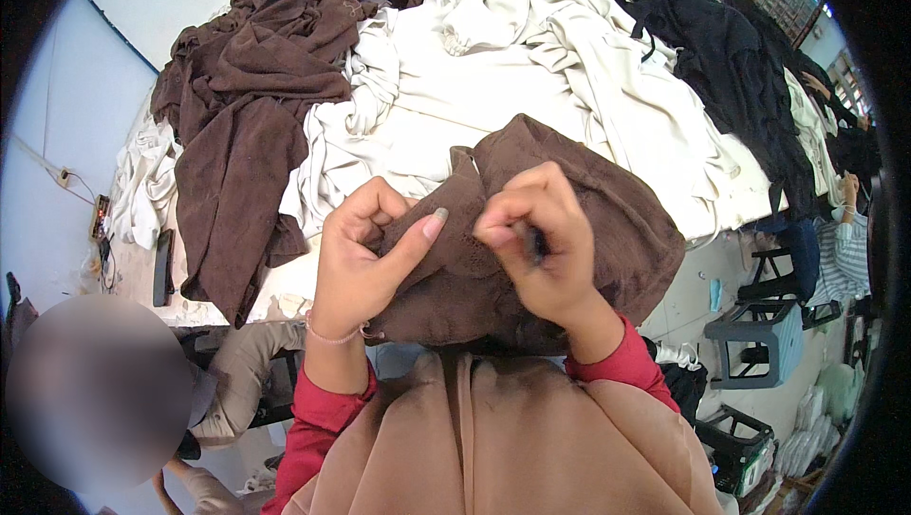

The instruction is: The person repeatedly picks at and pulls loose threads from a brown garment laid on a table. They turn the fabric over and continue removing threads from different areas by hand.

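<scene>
A dark brown knitted cloth (607, 202) is spread in front of me at the table's near edge, partly hanging over it. My left hand (365, 249) grips its left part, with the thumb lying on top and the fingers curled behind the fabric. Just right of the thumb, my right hand (546, 240) is closed above the cloth, its thumb and forefinger pinched together. Something small and dark shows inside that fist, too blurred to name. A folded edge of the cloth stands up between both hands.
The table bears a brown garment heap (256, 78) at left, white fabric (474, 69) across the middle and black garments (731, 69) at right. A person (247, 382) sits at lower left; another (840, 249) is at far right. A grey plastic stool (759, 335) and black crate (735, 444) stand on the floor.
</scene>
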Tool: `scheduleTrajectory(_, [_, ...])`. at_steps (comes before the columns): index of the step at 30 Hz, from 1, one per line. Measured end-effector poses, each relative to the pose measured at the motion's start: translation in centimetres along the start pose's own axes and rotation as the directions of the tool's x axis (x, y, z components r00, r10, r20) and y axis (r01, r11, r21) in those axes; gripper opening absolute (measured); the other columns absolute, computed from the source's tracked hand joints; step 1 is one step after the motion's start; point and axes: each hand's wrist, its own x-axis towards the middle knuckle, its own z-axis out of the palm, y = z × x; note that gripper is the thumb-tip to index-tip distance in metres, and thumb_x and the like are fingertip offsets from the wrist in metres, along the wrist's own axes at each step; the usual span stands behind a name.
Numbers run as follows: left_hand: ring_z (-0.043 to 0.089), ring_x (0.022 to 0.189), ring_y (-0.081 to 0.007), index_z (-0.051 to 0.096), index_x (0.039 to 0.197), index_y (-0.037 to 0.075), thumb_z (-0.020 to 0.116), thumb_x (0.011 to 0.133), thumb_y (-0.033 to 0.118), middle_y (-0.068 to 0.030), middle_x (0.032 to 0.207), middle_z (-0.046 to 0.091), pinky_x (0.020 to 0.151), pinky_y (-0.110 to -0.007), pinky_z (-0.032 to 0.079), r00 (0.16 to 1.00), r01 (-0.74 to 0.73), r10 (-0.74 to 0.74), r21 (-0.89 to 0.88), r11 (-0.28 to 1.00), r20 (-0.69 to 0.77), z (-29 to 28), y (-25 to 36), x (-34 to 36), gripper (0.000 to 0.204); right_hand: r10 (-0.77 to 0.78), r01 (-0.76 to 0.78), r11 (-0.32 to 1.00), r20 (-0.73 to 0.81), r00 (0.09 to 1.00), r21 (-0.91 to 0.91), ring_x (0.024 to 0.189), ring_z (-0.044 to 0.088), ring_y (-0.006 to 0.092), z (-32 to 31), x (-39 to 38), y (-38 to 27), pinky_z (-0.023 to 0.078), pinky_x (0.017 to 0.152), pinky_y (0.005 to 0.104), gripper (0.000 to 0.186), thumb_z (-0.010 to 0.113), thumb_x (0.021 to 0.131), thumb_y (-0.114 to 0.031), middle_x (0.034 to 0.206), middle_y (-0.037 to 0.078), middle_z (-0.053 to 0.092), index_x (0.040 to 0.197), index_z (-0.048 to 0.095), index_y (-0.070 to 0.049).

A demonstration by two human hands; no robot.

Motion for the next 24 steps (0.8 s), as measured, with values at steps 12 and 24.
scheduleTrajectory(12, [0.046,0.068,0.0015,0.051,0.083,0.007,0.074,0.093,0.001,0.0058,0.075,0.058,0.06,-0.018,0.035,0.999,-0.051,0.052,0.073,0.996,-0.015,-0.1,0.2,-0.1,0.026,0.129,0.051,0.845,0.297,0.946,-0.532,0.068,0.062,0.0286,-1.8,1.1,-2.4,0.045,0.06,0.039,0.027,0.069,0.093,-0.037,0.089,0.008,0.055,0.097,0.06,-0.012])
scheduleTrajectory(24, [0.049,0.07,0.0012,0.052,0.085,0.007,0.073,0.094,0.002,0.005,0.076,0.06,0.061,-0.017,0.037,0.998,-0.055,0.055,0.046,0.997,-0.003,-0.2,0.3,0.1,0.024,0.166,-0.108,0.955,0.197,0.966,-0.277,0.067,0.062,0.0234,-2.8,1.9,-2.0,0.044,0.058,0.0359,0.02,0.077,0.086,-0.027,0.081,0.004,0.057,0.099,0.068,-0.016])
